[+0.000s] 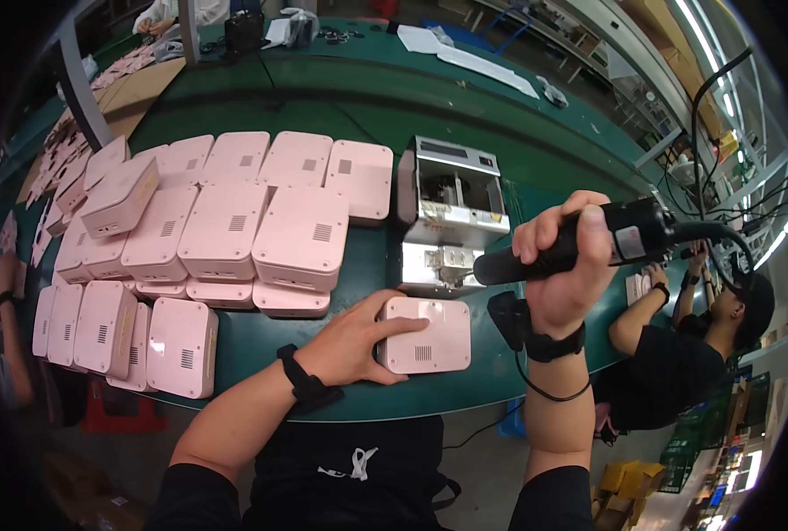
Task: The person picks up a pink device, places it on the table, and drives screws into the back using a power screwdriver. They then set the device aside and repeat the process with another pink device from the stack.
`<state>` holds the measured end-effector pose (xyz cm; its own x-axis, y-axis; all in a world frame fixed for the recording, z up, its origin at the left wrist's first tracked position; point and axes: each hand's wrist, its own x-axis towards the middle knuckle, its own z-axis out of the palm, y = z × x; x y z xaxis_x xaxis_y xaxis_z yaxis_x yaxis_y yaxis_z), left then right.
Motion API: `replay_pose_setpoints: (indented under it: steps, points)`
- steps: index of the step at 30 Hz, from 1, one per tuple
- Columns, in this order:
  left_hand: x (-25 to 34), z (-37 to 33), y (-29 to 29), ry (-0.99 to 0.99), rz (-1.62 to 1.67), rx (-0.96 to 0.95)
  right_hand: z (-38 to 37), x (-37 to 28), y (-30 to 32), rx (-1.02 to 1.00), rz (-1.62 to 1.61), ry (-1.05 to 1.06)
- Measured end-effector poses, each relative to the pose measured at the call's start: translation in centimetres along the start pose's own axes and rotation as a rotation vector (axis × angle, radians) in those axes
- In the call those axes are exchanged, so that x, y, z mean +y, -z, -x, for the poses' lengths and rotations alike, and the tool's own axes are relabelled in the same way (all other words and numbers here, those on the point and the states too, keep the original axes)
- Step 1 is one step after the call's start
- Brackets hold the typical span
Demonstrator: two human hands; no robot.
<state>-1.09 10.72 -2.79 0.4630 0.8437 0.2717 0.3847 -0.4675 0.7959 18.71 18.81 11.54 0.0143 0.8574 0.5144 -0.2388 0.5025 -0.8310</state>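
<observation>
Softly pink box [442, 340], round-cornered, slotted

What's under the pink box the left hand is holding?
Green tabletop shows beside the pink box that the left hand holds; whatever is directly underneath is covered.

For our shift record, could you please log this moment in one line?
left hand: holding pink box | right hand: gripping black corded tool near metal machine | at left: other pink boxes
</observation>
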Motion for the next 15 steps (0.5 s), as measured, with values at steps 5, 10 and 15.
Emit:
replay_pose_setpoints:
  steps: [5,10,15]
  points:
    - [-0.2,0.5,-0.2,-0.019,-0.019,0.025,-0.3,0.6,-0.6,-0.018,0.083,-0.088]
    - [-0.6,0.6,-0.2,0.01,0.038,0.033,2.9,-1.5,0.2,-0.051,-0.067,-0.204]
    - [-1.0,0.3,0.0,0.007,0.019,0.037,6.3,-4.1,0.5,-0.125,-0.113,-0.121]
